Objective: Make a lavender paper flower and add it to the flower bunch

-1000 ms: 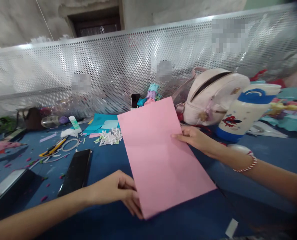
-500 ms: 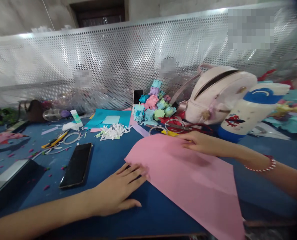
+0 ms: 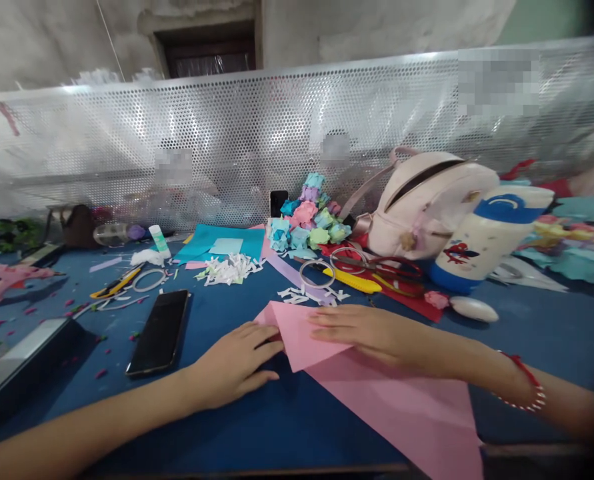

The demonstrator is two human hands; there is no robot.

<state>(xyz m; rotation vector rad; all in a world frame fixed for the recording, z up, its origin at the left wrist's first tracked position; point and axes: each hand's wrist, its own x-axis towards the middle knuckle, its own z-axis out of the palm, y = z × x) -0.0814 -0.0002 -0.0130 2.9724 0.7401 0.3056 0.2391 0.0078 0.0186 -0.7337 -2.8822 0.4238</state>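
A pink sheet of paper (image 3: 401,413) lies on the blue table, its far corner folded over into a pointed flap (image 3: 299,340). My right hand (image 3: 361,331) rests on this flap with fingers stretched out flat; its thumb is hidden. Beside the fold's left edge is my left hand (image 3: 241,360), palm down and fingers apart, its fingertips touching the paper. Just beyond the sheet are white paper scraps (image 3: 297,295), a lilac strip (image 3: 281,270) and a yellow cutter (image 3: 357,280).
A black phone (image 3: 159,333) lies left of my left hand. Farther back are blue paper (image 3: 197,243), shredded paper (image 3: 231,269), a pile of paper flowers (image 3: 304,217), a pale backpack (image 3: 421,207) and a leaning white-and-blue bottle (image 3: 491,233). A pink glue gun (image 3: 11,280) lies far left.
The far corner of the pink paper has come over toward me into a flap. My right hand has moved nearer and left onto it, uncovering the cutter and scraps behind.
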